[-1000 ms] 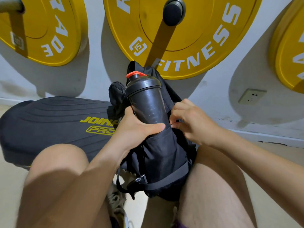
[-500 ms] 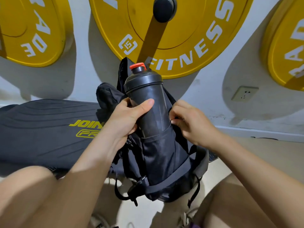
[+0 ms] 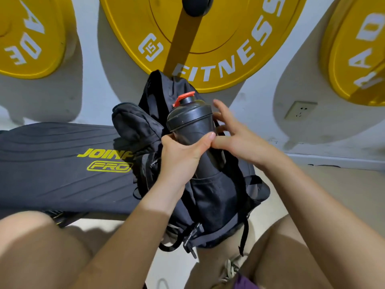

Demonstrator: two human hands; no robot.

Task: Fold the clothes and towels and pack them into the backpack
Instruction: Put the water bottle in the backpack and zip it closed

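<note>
the left hand clasped the bottle, seated in the pocket of the backpack, just right of the bench. the right hand hung slack beside it. it would be best to hold the pocket rim and press straight down.

You have a black backpack, a dark grey shaker bottle with an orange-red cap, a black bench pad lettered in yellow, and yellow weight plates lettered in white.
</note>
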